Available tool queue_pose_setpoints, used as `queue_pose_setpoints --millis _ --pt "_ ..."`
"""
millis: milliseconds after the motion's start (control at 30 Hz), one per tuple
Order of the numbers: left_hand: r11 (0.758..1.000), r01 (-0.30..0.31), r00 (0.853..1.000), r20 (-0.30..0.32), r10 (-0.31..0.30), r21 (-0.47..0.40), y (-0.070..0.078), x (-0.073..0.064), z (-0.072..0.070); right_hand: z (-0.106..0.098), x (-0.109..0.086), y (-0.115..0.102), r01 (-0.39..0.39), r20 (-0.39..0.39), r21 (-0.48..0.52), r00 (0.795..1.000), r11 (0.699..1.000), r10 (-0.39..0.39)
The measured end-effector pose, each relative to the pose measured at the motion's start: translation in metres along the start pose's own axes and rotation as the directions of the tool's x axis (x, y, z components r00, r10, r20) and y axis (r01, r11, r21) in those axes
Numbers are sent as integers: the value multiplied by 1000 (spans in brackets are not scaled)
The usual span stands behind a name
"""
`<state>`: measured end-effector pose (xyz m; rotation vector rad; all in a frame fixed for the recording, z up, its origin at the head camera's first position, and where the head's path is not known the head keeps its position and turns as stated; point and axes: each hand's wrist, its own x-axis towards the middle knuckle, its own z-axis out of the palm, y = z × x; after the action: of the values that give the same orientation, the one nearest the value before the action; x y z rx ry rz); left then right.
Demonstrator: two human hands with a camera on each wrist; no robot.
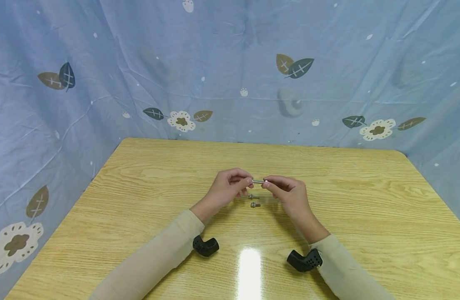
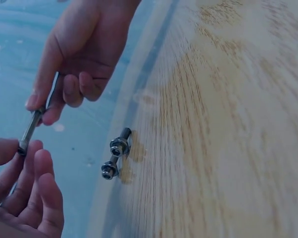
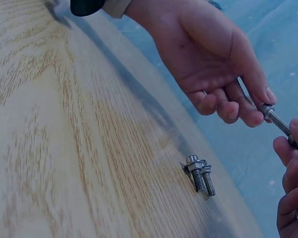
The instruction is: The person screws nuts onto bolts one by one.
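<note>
A metal bolt (image 1: 258,181) is held level above the table between both hands. My left hand (image 1: 230,187) pinches its head end with thumb and fingertips; in the right wrist view a ring sits beside the bolt's head (image 3: 269,110). At the far end of the threaded shank, my right hand (image 1: 291,198) pinches a small dark piece, possibly a nut, mostly hidden by the fingertips. Two more bolts lie below the hands on the tabletop, the farther bolt (image 1: 254,196) and the nearer bolt (image 1: 255,204). Each carries nut- or washer-like rings near its head.
The wood-grain table (image 1: 158,166) runs back to a blue patterned curtain (image 1: 222,62), which also hangs along both sides. A black wrist-worn device sits on the left sleeve (image 1: 154,258) and another on the right sleeve (image 1: 346,266). A light reflection shines near the front.
</note>
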<state>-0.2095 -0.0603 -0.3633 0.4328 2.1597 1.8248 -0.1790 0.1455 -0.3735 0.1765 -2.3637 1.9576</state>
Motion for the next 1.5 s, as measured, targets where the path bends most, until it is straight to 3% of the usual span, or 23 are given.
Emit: queue_pose_setpoints --millis 267,567,1067,1333,1500 --pt "999 -35 999 -25 36 16 0 -3 1 0 -1 -1 -20 -7 -17 1000 1000 20" --pt "999 -15 1000 15 14 29 -2 -1 1 0 -1 0 -3 -12 -9 1000 1000 3" --pt "996 -83 997 -2 83 32 -2 -2 0 -3 0 -1 -33 17 -19 999 999 34" --pt "999 -26 1000 19 25 23 -1 -1 0 -2 0 0 -27 0 -17 1000 999 27" --pt "999 -34 999 6 34 3 0 -1 1 -1 -1 -1 -17 3 -16 1000 1000 17"
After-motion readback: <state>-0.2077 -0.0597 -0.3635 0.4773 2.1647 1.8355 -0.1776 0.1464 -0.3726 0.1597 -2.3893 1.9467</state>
